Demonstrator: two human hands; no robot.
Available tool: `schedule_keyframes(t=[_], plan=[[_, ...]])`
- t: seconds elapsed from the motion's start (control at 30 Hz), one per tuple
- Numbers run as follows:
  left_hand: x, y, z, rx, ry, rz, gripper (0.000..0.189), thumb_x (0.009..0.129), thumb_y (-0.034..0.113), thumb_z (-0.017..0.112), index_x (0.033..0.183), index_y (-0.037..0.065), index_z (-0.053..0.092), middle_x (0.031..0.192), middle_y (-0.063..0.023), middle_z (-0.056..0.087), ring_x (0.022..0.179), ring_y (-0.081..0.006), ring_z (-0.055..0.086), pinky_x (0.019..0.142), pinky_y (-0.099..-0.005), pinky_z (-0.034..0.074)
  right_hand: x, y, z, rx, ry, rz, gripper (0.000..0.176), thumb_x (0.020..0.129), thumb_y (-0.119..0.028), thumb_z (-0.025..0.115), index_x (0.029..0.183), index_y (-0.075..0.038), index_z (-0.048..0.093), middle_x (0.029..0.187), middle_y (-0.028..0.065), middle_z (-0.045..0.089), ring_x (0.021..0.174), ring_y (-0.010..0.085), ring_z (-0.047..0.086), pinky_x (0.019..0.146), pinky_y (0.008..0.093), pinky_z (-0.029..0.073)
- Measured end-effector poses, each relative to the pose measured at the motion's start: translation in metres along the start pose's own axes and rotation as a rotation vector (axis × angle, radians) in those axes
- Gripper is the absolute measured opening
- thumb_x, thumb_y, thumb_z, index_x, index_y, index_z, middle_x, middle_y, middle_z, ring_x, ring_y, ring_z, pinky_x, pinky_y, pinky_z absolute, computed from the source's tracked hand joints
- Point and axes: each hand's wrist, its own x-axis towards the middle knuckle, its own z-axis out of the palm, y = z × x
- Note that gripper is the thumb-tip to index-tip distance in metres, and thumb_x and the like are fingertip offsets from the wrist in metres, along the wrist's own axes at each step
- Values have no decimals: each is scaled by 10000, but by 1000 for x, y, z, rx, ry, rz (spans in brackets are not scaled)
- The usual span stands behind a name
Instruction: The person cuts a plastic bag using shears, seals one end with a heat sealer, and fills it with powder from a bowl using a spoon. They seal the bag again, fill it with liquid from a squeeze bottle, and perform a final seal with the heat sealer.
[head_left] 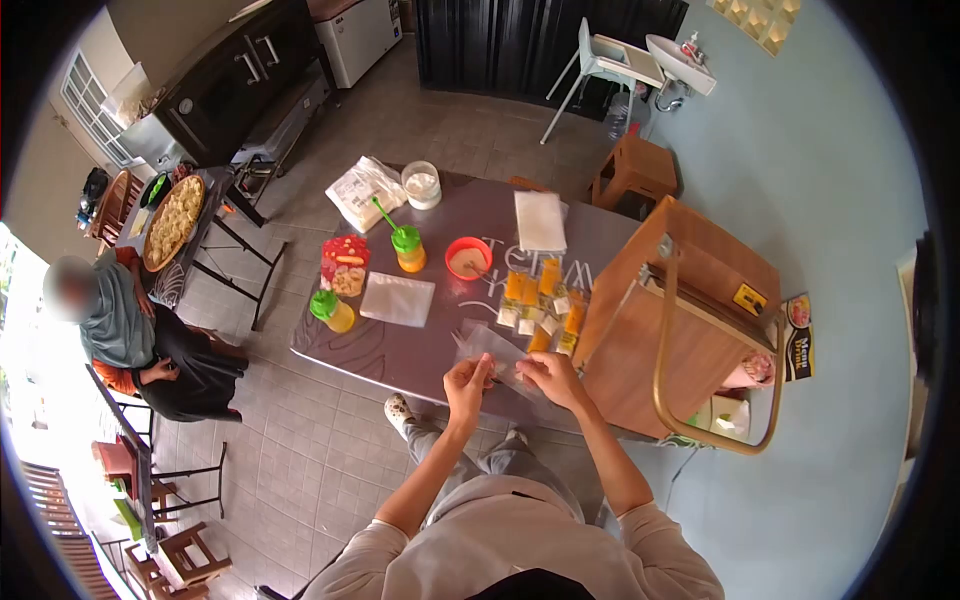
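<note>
At the table's near edge, a clear plastic bag [497,349] is pinched between my left hand [468,385] and my right hand [552,380]. Just beyond my right hand lie several small packets [540,300] with orange and white contents. A red bowl [468,259] with pale contents and a spoon stands past my left hand. To its left are two green-topped bottles [409,249] [332,312] with orange-yellow liquid. Between them and my left hand lies a stack of clear bags [397,299]. Another pale stack [540,221] rests farther back.
The dark table [420,362] also holds a white package [365,193], a jar [421,185] and a red snack pack [345,265]. A wooden cabinet [660,340] with a curved handle stands at its right. A person [135,320] sits at the left beside a food tray [174,223].
</note>
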Motion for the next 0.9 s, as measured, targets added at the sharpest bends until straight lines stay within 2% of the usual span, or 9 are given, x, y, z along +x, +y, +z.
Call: schedule_keyframes(t=[0.07, 0.2, 0.3, 0.37, 0.7, 0.77, 0.8, 0.87, 0.9], plan=[[-22, -1, 15, -46, 100, -83, 238, 832, 249, 571, 796, 19, 624, 681, -19, 597, 615, -81, 550, 498, -196, 422, -24, 0, -10, 76, 41, -4, 217, 848, -190, 539, 768, 7, 579, 530, -2, 515, 480, 47, 480, 447, 201, 377], [-48, -13, 31, -92, 119, -151, 282, 842, 296, 547, 823, 22, 613, 721, -26, 600, 657, -96, 561, 527, -224, 457, -53, -6, -30, 10, 34, 113, 246, 845, -233, 523, 793, -5, 600, 522, 14, 516, 480, 71, 478, 460, 242, 372], [-69, -13, 41, -234, -21, -225, 260, 840, 275, 554, 870, 21, 599, 776, -39, 600, 709, -117, 574, 584, -262, 499, -69, 1, -37, -81, 115, -33, 239, 843, -225, 520, 799, -5, 599, 529, 17, 525, 491, 68, 489, 464, 234, 373], [-76, -14, 39, -78, -323, -349, 262, 848, 244, 540, 930, 0, 584, 830, -65, 597, 759, -146, 581, 646, -300, 514, -76, 4, -36, -46, 157, -49, 216, 831, -207, 538, 811, -1, 601, 548, 19, 545, 502, 62, 494, 468, 227, 371], [-84, -34, 46, -72, -301, -182, 204, 819, 155, 591, 894, -33, 614, 782, -77, 623, 708, -125, 594, 618, -247, 515, -135, 2, -48, -12, 397, 10, 151, 784, -155, 605, 822, -9, 616, 694, 41, 616, 548, 51, 511, 492, 203, 386], [-88, -31, 51, -77, -279, -189, 210, 817, 157, 592, 895, -36, 611, 794, -84, 624, 709, -130, 594, 627, -256, 519, -148, -7, -50, -146, 648, -115, 128, 760, -109, 622, 839, -9, 610, 688, 46, 613, 509, 70, 489, 478, 188, 373], [-89, -29, 54, -83, -248, -198, 216, 815, 160, 594, 896, -40, 609, 806, -92, 625, 710, -135, 594, 635, -265, 522, -159, -8, -49, -148, 656, -116, 128, 760, -109, 622, 839, -9, 610, 688, 46, 613, 509, 70, 489, 478, 188, 373], [-88, -32, 58, -81, -263, -194, 210, 816, 158, 594, 895, -35, 613, 793, -83, 627, 702, -128, 593, 621, -253, 517, -180, -8, -50, -352, 1104, -232, 133, 717, -83, 653, 835, -43, 609, 763, 28, 583, 617, 124, 509, 566, 223, 399], [-87, -32, 61, -78, -269, -191, 204, 817, 156, 593, 895, -31, 617, 780, -75, 629, 694, -121, 592, 607, -241, 512, -185, -12, -54, -356, 1112, -233, 133, 717, -83, 653, 835, -43, 609, 763, 28, 583, 617, 124, 509, 566, 223, 399]])
